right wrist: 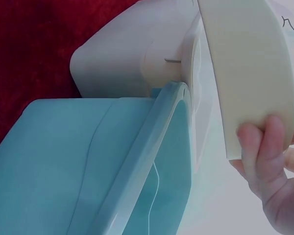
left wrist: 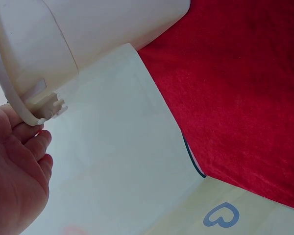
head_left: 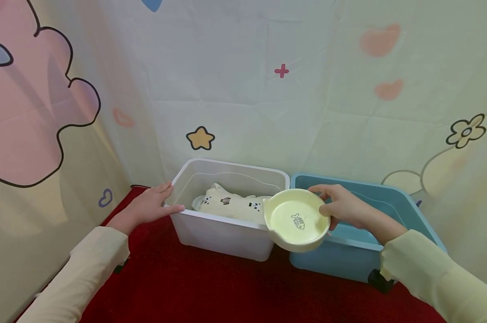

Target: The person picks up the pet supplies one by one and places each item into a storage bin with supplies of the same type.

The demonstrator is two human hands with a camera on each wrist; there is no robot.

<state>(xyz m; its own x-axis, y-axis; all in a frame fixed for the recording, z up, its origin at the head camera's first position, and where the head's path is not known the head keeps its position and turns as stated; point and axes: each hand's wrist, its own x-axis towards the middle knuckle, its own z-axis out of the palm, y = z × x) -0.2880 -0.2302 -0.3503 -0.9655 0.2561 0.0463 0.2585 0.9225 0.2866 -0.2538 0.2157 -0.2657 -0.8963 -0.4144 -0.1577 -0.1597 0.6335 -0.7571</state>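
The person's hands are apart. The right hand (head_left: 342, 207) pinches the rim of a cream bowl (head_left: 293, 220) — tilted, a fish drawn inside — held above the neighbouring edges of a white box (head_left: 223, 235) and a blue box (head_left: 332, 260). The left hand (head_left: 148, 205) rests loosely on the white box's left rim; a printed cushion (head_left: 231, 205) lies inside.

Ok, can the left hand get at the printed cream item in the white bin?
Likely yes: the left hand rests at the left rim of the open-topped white bin, and the printed cream item lies inside; the bowl in the right hand hides only its right end.
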